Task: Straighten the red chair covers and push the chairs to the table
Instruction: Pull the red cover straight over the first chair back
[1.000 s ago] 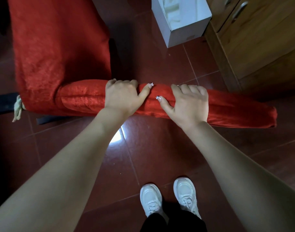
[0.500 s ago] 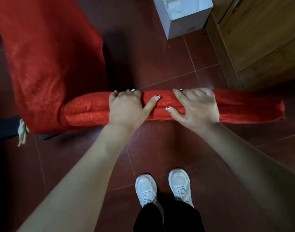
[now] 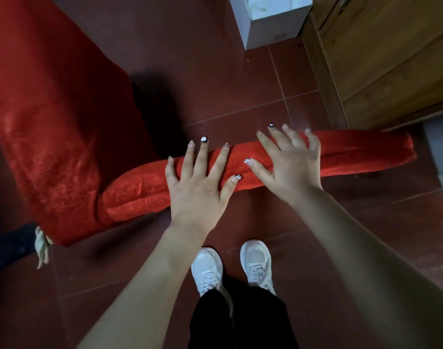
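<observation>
A chair in a plush red cover fills the left of the view. The top edge of its covered backrest runs across the middle as a thick red roll, and the cover's broad side panel hangs down at the left. My left hand lies over the roll with its fingers spread and straight. My right hand is just to its right, fingers splayed and lifted, gripping nothing. A pale tie cord dangles from the cover's lower left corner.
The floor is dark red tile. A white box stands on the floor beyond the chair. A wooden cabinet fills the upper right, close to the backrest's right end. My white shoes are just behind the chair.
Both hands gripped the top of the backrest before; their fingers have now uncurled and spread. The backrest roll sits lower and more tilted in view than a second ago.
</observation>
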Tool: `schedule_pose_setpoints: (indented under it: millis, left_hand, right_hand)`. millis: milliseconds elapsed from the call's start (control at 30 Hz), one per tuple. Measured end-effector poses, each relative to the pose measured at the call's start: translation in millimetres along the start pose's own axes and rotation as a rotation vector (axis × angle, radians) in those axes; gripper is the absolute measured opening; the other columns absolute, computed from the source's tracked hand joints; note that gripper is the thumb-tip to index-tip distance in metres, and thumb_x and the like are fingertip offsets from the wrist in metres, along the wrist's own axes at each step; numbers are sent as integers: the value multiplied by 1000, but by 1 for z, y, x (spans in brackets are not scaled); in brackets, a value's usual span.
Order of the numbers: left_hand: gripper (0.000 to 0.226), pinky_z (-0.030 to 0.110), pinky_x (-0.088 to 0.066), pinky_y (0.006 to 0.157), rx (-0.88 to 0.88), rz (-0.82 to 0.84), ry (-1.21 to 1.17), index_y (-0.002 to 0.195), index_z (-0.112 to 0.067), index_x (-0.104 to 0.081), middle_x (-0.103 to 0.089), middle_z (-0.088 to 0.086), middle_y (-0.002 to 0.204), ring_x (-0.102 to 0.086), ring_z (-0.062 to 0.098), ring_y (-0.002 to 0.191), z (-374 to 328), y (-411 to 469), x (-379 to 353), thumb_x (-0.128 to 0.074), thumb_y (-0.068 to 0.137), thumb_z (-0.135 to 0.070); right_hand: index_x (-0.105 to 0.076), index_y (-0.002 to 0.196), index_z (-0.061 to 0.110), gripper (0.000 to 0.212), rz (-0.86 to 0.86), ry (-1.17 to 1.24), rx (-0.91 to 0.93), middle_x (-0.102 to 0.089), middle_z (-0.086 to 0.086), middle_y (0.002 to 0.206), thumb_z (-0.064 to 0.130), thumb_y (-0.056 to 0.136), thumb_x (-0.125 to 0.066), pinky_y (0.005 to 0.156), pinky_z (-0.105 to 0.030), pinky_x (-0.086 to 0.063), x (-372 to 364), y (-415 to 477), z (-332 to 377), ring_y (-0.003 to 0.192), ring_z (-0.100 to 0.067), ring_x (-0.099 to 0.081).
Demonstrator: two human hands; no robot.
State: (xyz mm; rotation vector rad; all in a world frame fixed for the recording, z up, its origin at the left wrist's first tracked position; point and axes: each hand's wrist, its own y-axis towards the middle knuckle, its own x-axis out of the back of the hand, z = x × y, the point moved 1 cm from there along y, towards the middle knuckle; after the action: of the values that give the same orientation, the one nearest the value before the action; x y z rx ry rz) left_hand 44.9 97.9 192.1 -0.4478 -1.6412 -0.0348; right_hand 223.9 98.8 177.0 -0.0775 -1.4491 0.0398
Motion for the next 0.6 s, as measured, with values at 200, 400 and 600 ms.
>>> schedule_pose_setpoints:
  millis: [200,400,600]
  left_hand:
    - [59,54,-22,107,-44,0,-27,139,-30,-44,-47,10,142,-36,29,136,13,-26,-3,-24,91,-59]
    - [60,55,-18,108,-52,33,-7,139,-31,-44,-50,11,139,-38,31,134,14,-52,-6,-25,90,-60]
    - [61,55,-16,109,-53,44,12,140,-31,-42,-50,10,139,-39,31,133,15,-61,-8,-23,91,-60]
  right_hand:
    - [-58,128,22,64,33,31,-92,-59,-2,131,63,85,-32,103,-51,-27,-5,-46,21,125,-26,-51]
    - [-56,130,21,60,-11,29,-95,-58,-4,133,58,87,-37,104,-54,-29,-13,-89,34,126,-27,-50]
    - [-53,134,20,61,-38,9,-91,-55,-5,135,58,90,-33,106,-54,-28,-16,-100,37,129,-28,-48]
